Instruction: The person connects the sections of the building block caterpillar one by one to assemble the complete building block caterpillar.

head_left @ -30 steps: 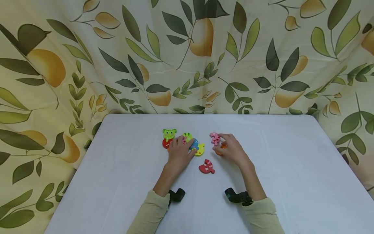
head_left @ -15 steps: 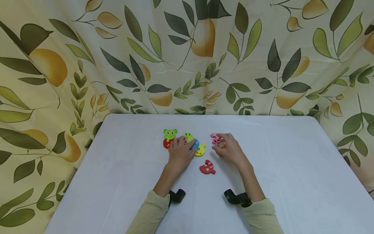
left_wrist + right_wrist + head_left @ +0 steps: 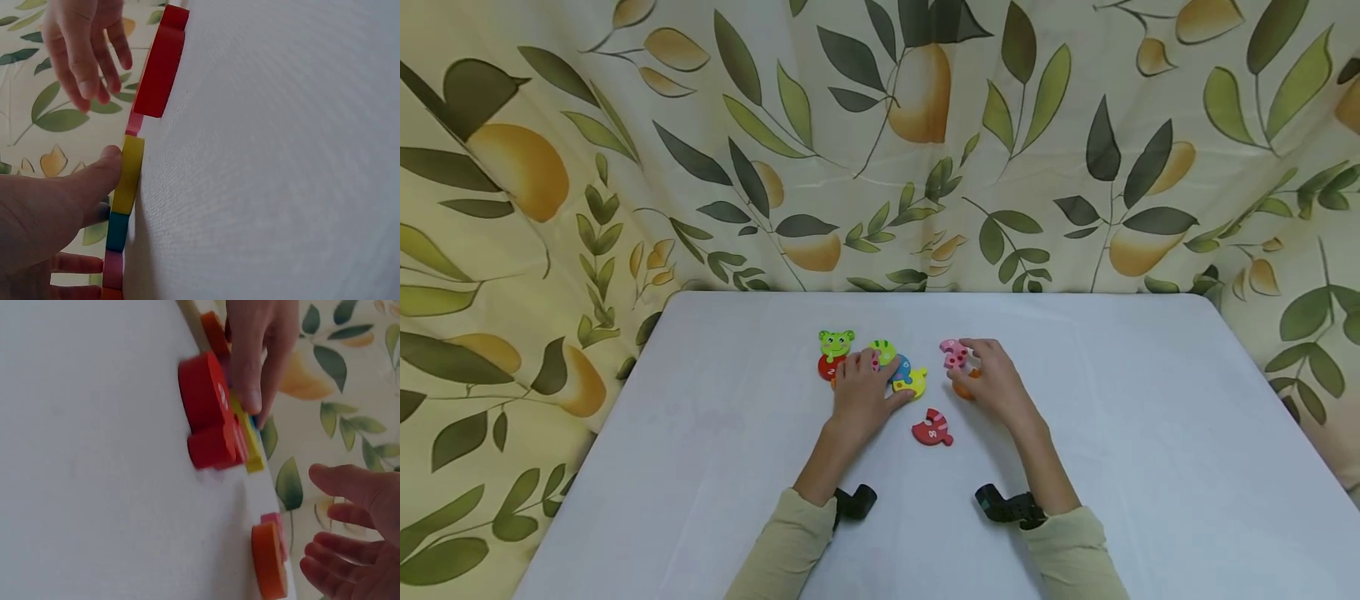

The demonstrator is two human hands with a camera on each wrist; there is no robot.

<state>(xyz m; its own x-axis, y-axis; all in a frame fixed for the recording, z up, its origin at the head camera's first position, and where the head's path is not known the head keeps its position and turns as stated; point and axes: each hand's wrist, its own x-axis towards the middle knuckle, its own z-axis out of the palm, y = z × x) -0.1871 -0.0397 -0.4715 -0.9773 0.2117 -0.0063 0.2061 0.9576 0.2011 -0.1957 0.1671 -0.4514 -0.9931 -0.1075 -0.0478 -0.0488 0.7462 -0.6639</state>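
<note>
Left hand [image 3: 863,390] lies flat-fingered on a joined row of coloured wooden puzzle pieces [image 3: 880,365] at mid-table, apparently pinning it, while the right hand [image 3: 992,379] hovers, fingers loosely curved, over a pink spotted piece [image 3: 953,354] and an orange piece [image 3: 966,385]; whether it grips either cannot be told. A loose red piece [image 3: 932,428] lies between the wrists, with bare white table [image 3: 1150,433] all round. Left wrist view: the thumb [image 3: 94,178] presses the yellow piece [image 3: 129,175] edge-on. Right wrist view: relaxed fingers [image 3: 340,540] hang apart from the orange piece.
</note>
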